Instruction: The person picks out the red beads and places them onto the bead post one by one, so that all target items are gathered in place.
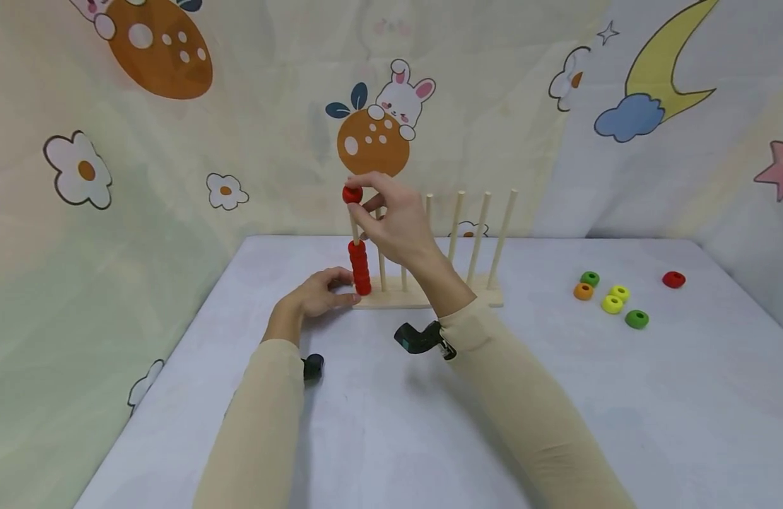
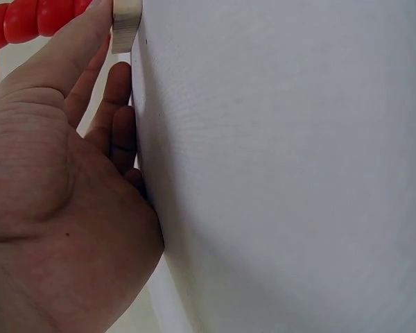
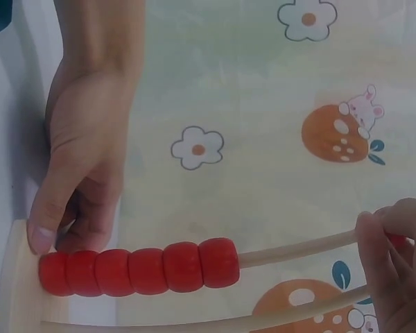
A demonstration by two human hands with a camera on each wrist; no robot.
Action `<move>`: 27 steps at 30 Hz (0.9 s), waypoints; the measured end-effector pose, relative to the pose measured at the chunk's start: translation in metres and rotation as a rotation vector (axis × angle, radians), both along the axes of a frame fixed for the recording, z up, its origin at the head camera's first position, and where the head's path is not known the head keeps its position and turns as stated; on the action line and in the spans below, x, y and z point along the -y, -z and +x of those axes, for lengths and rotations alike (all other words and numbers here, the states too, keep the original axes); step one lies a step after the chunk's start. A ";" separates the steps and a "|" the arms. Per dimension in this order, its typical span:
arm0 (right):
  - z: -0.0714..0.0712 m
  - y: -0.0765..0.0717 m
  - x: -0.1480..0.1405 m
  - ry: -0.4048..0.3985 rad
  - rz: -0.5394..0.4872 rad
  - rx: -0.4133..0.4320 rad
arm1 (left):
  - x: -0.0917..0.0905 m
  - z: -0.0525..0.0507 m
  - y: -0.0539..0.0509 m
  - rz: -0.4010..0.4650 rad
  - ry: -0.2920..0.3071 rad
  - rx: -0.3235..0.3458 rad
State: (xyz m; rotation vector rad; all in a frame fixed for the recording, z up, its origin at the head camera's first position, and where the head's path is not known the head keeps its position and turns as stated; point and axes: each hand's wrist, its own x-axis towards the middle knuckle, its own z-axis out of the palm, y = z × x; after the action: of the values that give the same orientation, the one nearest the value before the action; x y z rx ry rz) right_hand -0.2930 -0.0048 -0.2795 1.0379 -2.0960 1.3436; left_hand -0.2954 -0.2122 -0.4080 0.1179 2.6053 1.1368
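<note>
A wooden bead rack has a flat base (image 1: 398, 302) with several upright pegs. On its leftmost peg sits a stack of several red beads (image 3: 147, 271). At the top of that same peg, my right hand (image 1: 401, 220) pinches another red bead (image 1: 352, 194) between thumb and fingers; in the right wrist view the fingers mostly cover this bead. My left hand (image 1: 315, 292) grips the left end of the base, its thumb (image 3: 43, 236) pressed on the wood beside the lowest bead. Seen from the left wrist, the hand's lower edge lies against the white tabletop.
Loose beads lie at the right of the table: green (image 1: 637, 319), yellow (image 1: 612, 304) and orange (image 1: 583, 291), with a lone red bead (image 1: 674, 280) farther right. Bare pegs (image 1: 502, 237) stand right of my right hand. A printed cloth (image 1: 271, 141) hangs behind the table.
</note>
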 end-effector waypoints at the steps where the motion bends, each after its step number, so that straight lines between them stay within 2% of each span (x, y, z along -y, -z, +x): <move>1: 0.000 -0.001 0.001 0.005 0.004 -0.003 | 0.000 0.000 0.000 0.003 0.000 -0.001; 9: 0.003 -0.007 0.006 0.018 0.066 0.120 | 0.000 -0.001 -0.001 -0.007 0.003 -0.010; 13: 0.004 -0.006 0.004 0.023 0.102 0.128 | 0.000 0.000 -0.001 -0.008 0.001 -0.006; 21: 0.009 -0.001 -0.005 -0.039 0.059 0.005 | -0.002 0.000 -0.004 -0.012 0.033 -0.048; 27: 0.025 0.004 -0.017 -0.112 0.032 -0.060 | 0.002 0.000 -0.002 -0.011 0.033 -0.043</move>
State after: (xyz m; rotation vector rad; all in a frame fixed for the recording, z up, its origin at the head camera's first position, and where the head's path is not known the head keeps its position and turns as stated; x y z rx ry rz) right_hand -0.2685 0.0120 -0.2837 1.2103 -2.0477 1.3181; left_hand -0.2949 -0.2143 -0.4055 0.1837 2.6363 1.1213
